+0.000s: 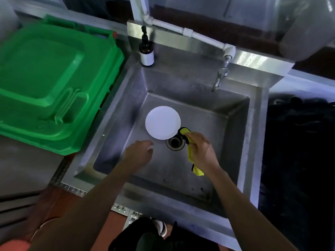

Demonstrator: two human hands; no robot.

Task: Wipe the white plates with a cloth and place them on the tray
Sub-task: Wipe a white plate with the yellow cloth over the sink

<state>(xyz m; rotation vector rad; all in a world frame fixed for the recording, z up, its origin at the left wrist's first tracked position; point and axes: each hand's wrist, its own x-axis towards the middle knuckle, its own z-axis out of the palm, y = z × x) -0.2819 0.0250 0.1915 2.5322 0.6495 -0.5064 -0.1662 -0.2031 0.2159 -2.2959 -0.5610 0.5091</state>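
Down in the steel sink (241, 134) a single white plate (162, 122) lies flat on the basin floor, its near edge just beside the round drain (175, 143) and partly overlapping the drain's rim. Of the two hands, the right hand (200, 151) is curled around a yellow cloth (190, 153) with a dark border, the cloth's upper end touching the plate's rim and its lower end hanging past the wrist. The left hand (140, 153) hovers over the basin floor just short of the plate, fingers loosely bent and holding nothing. A brown pump bottle (146, 49) with a white label stands on the back left corner of the sink ledge, and a metal tap (220, 77) fed by a white pipe (190, 32) juts over the back right of the basin, well apart from the plate. A green plastic bin lid (52, 82) fills the space to the left of the sink, touching its rim. Dark material lies to the right, too dim to identify.
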